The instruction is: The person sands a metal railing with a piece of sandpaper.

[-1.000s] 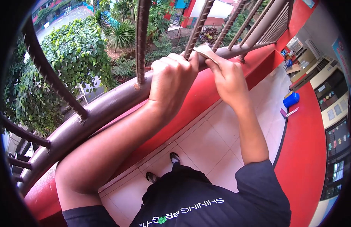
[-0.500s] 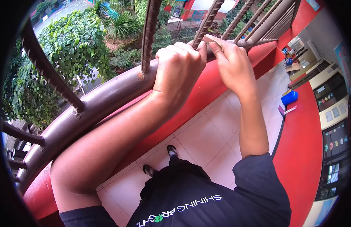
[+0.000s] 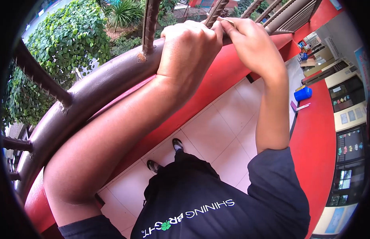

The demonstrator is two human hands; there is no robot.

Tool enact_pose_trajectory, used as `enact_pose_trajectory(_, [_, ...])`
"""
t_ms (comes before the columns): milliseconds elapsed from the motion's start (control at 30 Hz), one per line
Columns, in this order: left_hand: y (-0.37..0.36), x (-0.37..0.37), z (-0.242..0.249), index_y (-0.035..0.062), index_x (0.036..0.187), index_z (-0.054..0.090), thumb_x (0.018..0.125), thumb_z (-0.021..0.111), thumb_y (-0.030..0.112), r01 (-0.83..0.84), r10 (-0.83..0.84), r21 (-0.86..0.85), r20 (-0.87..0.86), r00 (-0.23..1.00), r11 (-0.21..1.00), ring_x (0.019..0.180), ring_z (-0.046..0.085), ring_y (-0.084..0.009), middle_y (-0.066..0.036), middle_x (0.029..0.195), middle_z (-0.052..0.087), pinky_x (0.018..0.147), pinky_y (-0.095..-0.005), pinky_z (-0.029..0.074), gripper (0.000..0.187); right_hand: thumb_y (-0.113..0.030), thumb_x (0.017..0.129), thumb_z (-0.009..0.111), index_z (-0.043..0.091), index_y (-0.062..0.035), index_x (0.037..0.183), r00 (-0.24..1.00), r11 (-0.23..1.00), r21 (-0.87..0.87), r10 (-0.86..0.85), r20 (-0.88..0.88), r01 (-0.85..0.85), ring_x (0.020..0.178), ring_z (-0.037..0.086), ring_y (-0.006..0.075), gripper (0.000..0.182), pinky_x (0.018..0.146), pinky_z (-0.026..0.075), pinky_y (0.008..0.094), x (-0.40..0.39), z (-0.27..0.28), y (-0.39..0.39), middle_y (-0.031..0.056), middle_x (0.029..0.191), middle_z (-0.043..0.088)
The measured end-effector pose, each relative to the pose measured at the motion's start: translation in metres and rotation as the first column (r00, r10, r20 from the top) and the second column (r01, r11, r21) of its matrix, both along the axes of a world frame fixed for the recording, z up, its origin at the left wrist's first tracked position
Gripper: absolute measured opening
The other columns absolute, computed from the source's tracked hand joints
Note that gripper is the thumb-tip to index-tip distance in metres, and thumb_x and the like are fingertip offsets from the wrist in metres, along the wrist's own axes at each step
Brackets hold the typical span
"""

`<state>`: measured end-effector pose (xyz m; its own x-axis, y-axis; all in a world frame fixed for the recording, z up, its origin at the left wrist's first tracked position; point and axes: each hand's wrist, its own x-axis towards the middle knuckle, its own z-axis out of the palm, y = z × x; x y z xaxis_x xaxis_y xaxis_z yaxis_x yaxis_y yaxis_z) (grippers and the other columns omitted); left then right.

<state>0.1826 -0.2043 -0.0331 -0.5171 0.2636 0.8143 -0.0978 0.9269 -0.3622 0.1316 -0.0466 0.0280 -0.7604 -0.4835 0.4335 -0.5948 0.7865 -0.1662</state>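
Observation:
My left hand (image 3: 191,49) is closed over the brown metal railing (image 3: 113,75), right beside an upright ribbed bar (image 3: 216,12). Its fingertips are hidden on the far side. My right hand (image 3: 252,46) pinches a small folded piece of sandpaper (image 3: 226,19) against or close to that same bar. Only a thin edge of the sandpaper shows between thumb and fingers. The two hands are almost touching. Another ribbed bar (image 3: 150,28), with a rusty patch at its base, rises from the railing left of my left hand.
A red ledge (image 3: 169,123) runs under the railing, above a tiled floor (image 3: 209,131) where my feet stand. Leafy plants (image 3: 69,40) grow beyond the bars. On the right are a blue bin (image 3: 303,94) and a wall with windows (image 3: 350,147).
Both hands appear higher in the view, as the camera has tilted. My right hand has turned, its wrist now bent more, and less of the sandpaper shows. My left hand keeps its grip.

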Motion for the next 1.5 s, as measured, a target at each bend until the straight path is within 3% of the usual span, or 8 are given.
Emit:
enact_pose_trajectory(400, [0.002, -0.003, 0.000, 0.0167, 0.098, 0.061, 0.093, 0.065, 0.018, -0.048, 0.048, -0.005, -0.001, 0.999, 0.999, 0.054, 0.067, -0.0155, 0.000, 0.064, 0.060, 0.046, -0.0297, 0.052, 0.006, -0.028, 0.105, 0.054, 0.070, 0.0026, 0.110, 0.996, 0.972, -0.234, 0.033, 0.083, -0.013, 0.077, 0.061, 0.0458, 0.035, 0.074, 0.049, 0.0493, -0.001, -0.007, 0.002, 0.0273, 0.079, 0.063])
enact_pose_trajectory(800, [0.000, -0.008, -0.001, 0.0155, 0.090, 0.064, 0.095, 0.064, 0.017, -0.018, 0.018, 0.017, 0.008, 1.000, 1.000, 0.059, 0.065, -0.0162, 0.000, 0.066, 0.061, 0.046, -0.0373, 0.046, 0.005, -0.029, 0.106, 0.056, 0.074, -0.0092, 0.126, 0.999, 0.936, -0.351, 0.024, -0.033, -0.034, 0.095, 0.068, 0.0459, 0.033, 0.084, 0.054, 0.0464, 0.046, -0.023, -0.004, 0.0248, 0.100, 0.073])
enact_pose_trajectory(933, [0.001, -0.002, -0.005, 0.0147, 0.088, 0.062, 0.093, 0.065, 0.015, 0.011, -0.011, 0.011, 0.026, 1.000, 1.000, 0.056, 0.062, -0.0142, 0.002, 0.063, 0.056, 0.044, -0.0324, 0.041, 0.006, -0.030, 0.109, 0.054, 0.072, -0.0085, 0.130, 0.982, 0.910, -0.405, -0.011, 0.190, 0.089, 0.112, 0.072, 0.0335, 0.035, 0.097, 0.053, 0.0370, 0.022, -0.017, 0.015, 0.0191, 0.111, 0.077])
enact_pose_trajectory(1000, [0.001, -0.005, -0.004, 0.0149, 0.088, 0.062, 0.094, 0.065, 0.015, -0.009, 0.009, 0.005, 0.030, 1.000, 1.000, 0.055, 0.062, -0.0141, 0.002, 0.063, 0.057, 0.044, -0.0321, 0.041, 0.006, -0.028, 0.111, 0.050, 0.072, -0.0039, 0.130, 0.976, 0.704, -0.680, -0.197, 0.090, 0.205, 0.116, 0.072, 0.0260, 0.038, 0.101, 0.052, 0.0345, 0.036, -0.028, 0.030, 0.0147, 0.115, 0.078])
enact_pose_trajectory(1067, [0.001, -0.004, -0.006, 0.0152, 0.088, 0.063, 0.095, 0.065, 0.016, -0.037, 0.036, 0.016, 0.051, 0.998, 0.999, 0.055, 0.062, -0.0140, 0.002, 0.063, 0.057, 0.044, -0.0318, 0.041, 0.007, -0.019, 0.113, 0.040, 0.065, 0.0056, 0.137, 0.994, 0.503, -0.864, -0.088, -0.066, -0.012, 0.132, 0.063, 0.0237, 0.043, 0.116, 0.043, 0.0333, 0.006, -0.056, 0.080, 0.0158, 0.137, 0.069])
enact_pose_trajectory(1200, [0.000, 0.003, -0.002, 0.0142, 0.096, 0.068, 0.098, 0.064, 0.020, 0.036, -0.038, 0.030, 0.063, 0.997, 0.999, 0.056, 0.062, -0.0166, 0.000, 0.065, 0.058, 0.046, -0.0319, 0.043, 0.007, -0.020, 0.112, 0.042, 0.053, 0.0079, 0.145, 0.943, -0.019, -0.955, -0.148, 0.297, 0.298, 0.135, 0.059, 0.0334, 0.044, 0.116, 0.045, 0.0472, -0.018, -0.070, 0.107, 0.0242, 0.145, 0.059])
enact_pose_trajectory(1267, [0.005, 0.013, 0.010, 0.0092, 0.126, 0.069, 0.081, 0.082, 0.053, -0.060, 0.036, 0.067, 0.315, 0.949, 0.996, 0.067, 0.071, -0.0210, -0.007, 0.078, 0.067, 0.059, -0.0352, 0.056, 0.064, -0.024, 0.112, 0.044, 0.052, 0.0085, 0.144, 0.959, -0.058, -0.960, -0.063, 0.277, 0.273, 0.132, 0.061, 0.0338, 0.046, 0.111, 0.050, 0.0509, -0.013, -0.069, 0.109, 0.0226, 0.141, 0.061])
enact_pose_trajectory(1500, [0.010, 0.019, 0.017, 0.0041, 0.125, 0.064, 0.084, 0.078, 0.057, -0.058, 0.005, 0.138, 0.354, 0.935, 0.989, 0.068, 0.070, -0.0271, -0.011, 0.080, 0.066, 0.061, -0.0396, 0.057, 0.069, -0.031, 0.112, 0.048, 0.062, -0.0008, 0.138, 0.908, 0.077, -0.940, -0.297, 0.297, 0.332, 0.126, 0.063, 0.0252, 0.042, 0.098, 0.056, 0.0443, -0.023, -0.119, 0.146, 0.0136, 0.139, 0.065])
